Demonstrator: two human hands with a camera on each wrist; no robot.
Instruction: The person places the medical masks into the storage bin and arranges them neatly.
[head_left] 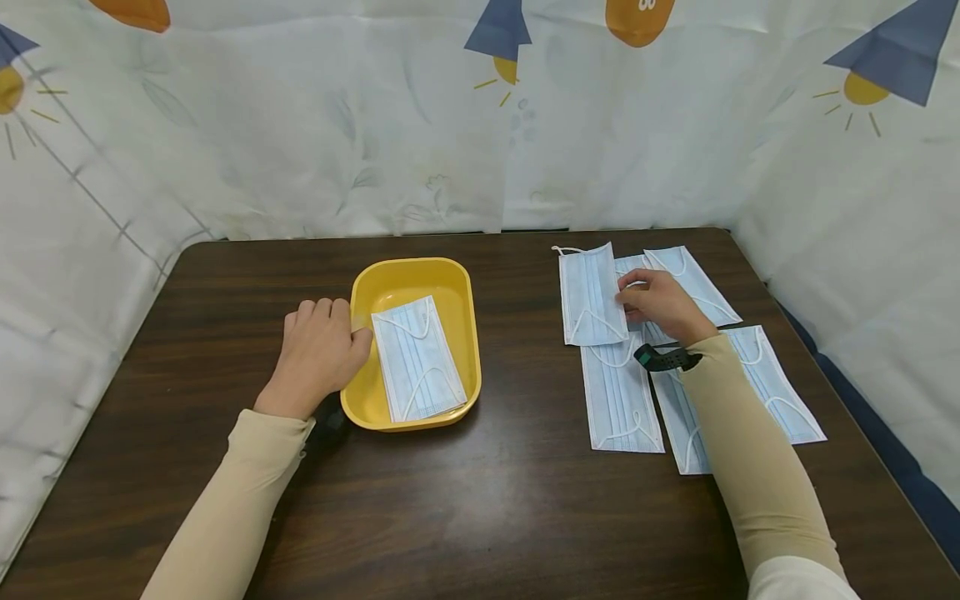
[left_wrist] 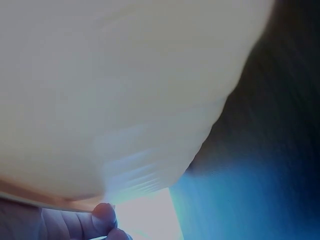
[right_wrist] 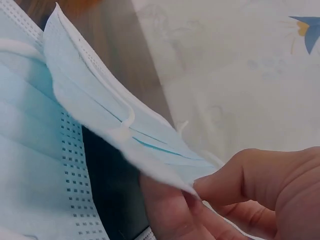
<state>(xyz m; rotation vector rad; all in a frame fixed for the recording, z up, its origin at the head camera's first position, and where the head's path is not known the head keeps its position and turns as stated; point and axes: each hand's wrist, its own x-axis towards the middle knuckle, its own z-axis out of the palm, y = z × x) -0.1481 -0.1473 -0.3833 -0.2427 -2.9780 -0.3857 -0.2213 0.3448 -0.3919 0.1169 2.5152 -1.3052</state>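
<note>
My right hand pinches the edge of a light-blue face mask between thumb and fingers. In the right wrist view, that mask is lifted and tilted at its held edge, above another mask. Across the table, my left hand grips the left rim of a yellow tray, its thumb at the rim. Inside the tray lies a face mask. The tray's wall fills most of the left wrist view, and fingertips show at its lower edge.
More masks lie flat on the right side of the dark wooden table, among them one mask at the front and one partly beside my right sleeve. A printed white curtain hangs behind the table.
</note>
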